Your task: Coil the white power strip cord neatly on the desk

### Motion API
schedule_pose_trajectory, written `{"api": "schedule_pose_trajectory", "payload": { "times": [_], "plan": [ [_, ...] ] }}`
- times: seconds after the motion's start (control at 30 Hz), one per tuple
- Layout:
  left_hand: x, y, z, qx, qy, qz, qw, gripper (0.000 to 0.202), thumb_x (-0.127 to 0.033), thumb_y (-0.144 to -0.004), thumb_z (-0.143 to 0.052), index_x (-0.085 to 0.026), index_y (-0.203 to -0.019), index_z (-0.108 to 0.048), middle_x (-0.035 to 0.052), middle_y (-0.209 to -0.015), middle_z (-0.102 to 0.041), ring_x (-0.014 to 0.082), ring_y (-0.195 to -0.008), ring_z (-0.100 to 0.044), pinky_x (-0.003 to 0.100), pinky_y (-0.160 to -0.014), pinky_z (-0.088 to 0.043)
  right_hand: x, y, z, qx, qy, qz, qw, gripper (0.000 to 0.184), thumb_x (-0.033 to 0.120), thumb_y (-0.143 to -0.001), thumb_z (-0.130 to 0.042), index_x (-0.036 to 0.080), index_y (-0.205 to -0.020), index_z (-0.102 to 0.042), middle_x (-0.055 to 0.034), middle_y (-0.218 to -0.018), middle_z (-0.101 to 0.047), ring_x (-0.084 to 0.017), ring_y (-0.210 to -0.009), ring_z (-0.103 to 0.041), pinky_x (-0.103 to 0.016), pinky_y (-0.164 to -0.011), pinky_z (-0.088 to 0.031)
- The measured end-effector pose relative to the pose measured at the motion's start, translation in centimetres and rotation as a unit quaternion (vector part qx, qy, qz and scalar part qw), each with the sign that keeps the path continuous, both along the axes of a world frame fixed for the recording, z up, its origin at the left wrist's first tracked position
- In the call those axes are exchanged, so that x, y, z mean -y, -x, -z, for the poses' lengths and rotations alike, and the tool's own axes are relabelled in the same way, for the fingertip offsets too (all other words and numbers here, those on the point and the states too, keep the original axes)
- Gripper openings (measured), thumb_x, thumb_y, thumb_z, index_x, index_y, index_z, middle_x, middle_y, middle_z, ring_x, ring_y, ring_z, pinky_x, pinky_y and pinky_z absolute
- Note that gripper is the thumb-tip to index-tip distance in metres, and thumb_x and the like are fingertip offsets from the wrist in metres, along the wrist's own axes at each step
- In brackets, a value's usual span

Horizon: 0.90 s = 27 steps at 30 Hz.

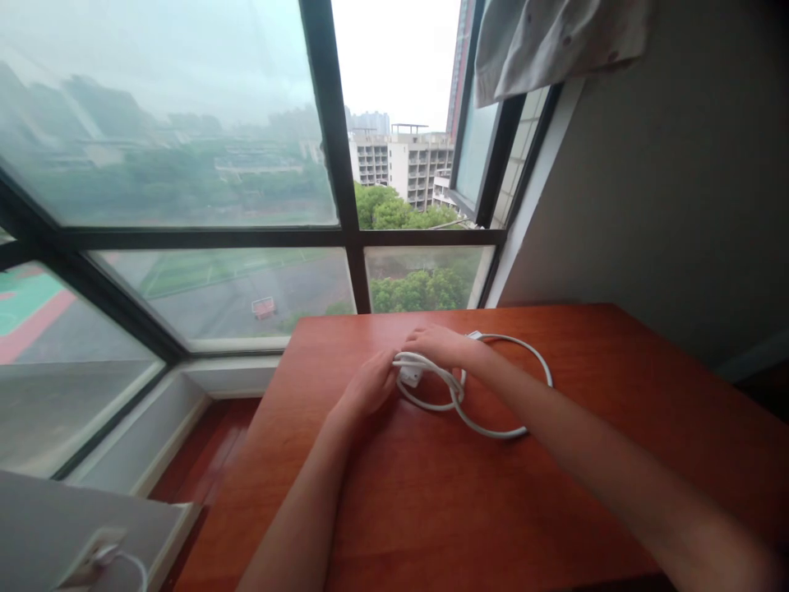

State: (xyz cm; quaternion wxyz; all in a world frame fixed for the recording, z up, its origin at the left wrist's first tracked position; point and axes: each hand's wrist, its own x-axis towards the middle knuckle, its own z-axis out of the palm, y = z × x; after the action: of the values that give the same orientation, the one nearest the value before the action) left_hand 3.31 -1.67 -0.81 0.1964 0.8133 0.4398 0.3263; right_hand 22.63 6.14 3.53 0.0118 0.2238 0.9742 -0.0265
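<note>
A white cable (493,429) lies in loose loops on the reddish-brown wooden table (431,493), with a small white plug block (409,376) at its left end. My right hand (440,345) rests on top of the coils, fingers curled down over the cable. My left hand (368,385) lies just left of the plug, its fingers bent toward the cable and touching it. What lies under the fingertips is hidden.
A large dark-framed window (345,238) stands just beyond the table's far edge. A grey wall (666,205) runs along the right, with a pale cloth (555,41) hanging at the top. A white socket with a plugged cable (102,555) sits at the lower left.
</note>
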Motion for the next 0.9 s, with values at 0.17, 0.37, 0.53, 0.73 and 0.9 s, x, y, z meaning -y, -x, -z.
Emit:
{"api": "schedule_pose_trajectory", "payload": {
  "times": [0.17, 0.37, 0.53, 0.73, 0.9],
  "plan": [
    [-0.1, 0.3, 0.4, 0.0, 0.016, -0.028, 0.999, 0.016, -0.016, -0.088, -0.044, -0.018, -0.093, -0.059, 0.0075, -0.094, -0.067, 0.02, -0.081, -0.061, 0.031, -0.076, -0.048, -2.1, -1.8, -1.2, -0.037, 0.046, 0.105, 0.993, 0.032, 0.035, -0.074, -0.072, 0.019, -0.101, -0.066, -0.0061, -0.1, -0.07, -0.021, -0.088, -0.063, -0.024, -0.072, -0.043],
    [-0.1, 0.4, 0.3, 0.004, 0.032, -0.024, 0.999, 0.02, -0.011, -0.085, -0.045, -0.018, -0.094, -0.062, 0.0079, -0.095, -0.069, 0.0198, -0.084, -0.062, 0.03, -0.077, -0.048, -3.0, -4.6, -1.9, -0.075, 0.024, 0.296, 0.952, 0.042, 0.052, -0.076, -0.067, 0.02, -0.102, -0.062, -0.0067, -0.097, -0.071, -0.021, -0.083, -0.064, -0.024, -0.062, -0.038],
    [-0.1, 0.4, 0.5, -0.011, 0.028, -0.041, 0.999, 0.019, -0.011, -0.084, -0.045, -0.019, -0.092, -0.06, 0.007, -0.094, -0.068, 0.0193, -0.082, -0.063, 0.03, -0.075, -0.048, -0.5, -6.9, -2.0, -0.07, 0.03, 0.363, 0.929, 0.034, 0.047, -0.075, -0.067, 0.018, -0.09, -0.061, -0.0107, -0.095, -0.071, -0.022, -0.082, -0.065, -0.024, -0.061, -0.038],
    [-0.2, 0.2, 1.1, -0.013, 0.048, -0.064, 0.997, 0.022, -0.01, -0.083, -0.049, -0.019, -0.097, -0.062, 0.0064, -0.092, -0.069, 0.0194, -0.086, -0.064, 0.03, -0.081, -0.049, 3.5, -9.8, -1.9, -0.097, 0.011, 0.408, 0.908, 0.047, 0.049, -0.08, -0.063, 0.018, -0.114, -0.052, -0.0113, -0.098, -0.071, -0.025, -0.086, -0.067, -0.026, -0.066, -0.039],
    [-0.7, 0.4, 2.0, -0.001, 0.037, -0.065, 0.997, 0.022, -0.014, -0.087, -0.047, -0.019, -0.103, -0.062, 0.0068, -0.092, -0.07, 0.0203, -0.088, -0.065, 0.033, -0.085, -0.05, 5.5, -11.3, -1.5, -0.018, 0.015, 0.466, 0.884, 0.053, 0.053, -0.084, -0.057, 0.017, -0.122, -0.048, -0.0158, -0.102, -0.07, -0.032, -0.09, -0.067, -0.03, -0.068, -0.04]
  ]
}}
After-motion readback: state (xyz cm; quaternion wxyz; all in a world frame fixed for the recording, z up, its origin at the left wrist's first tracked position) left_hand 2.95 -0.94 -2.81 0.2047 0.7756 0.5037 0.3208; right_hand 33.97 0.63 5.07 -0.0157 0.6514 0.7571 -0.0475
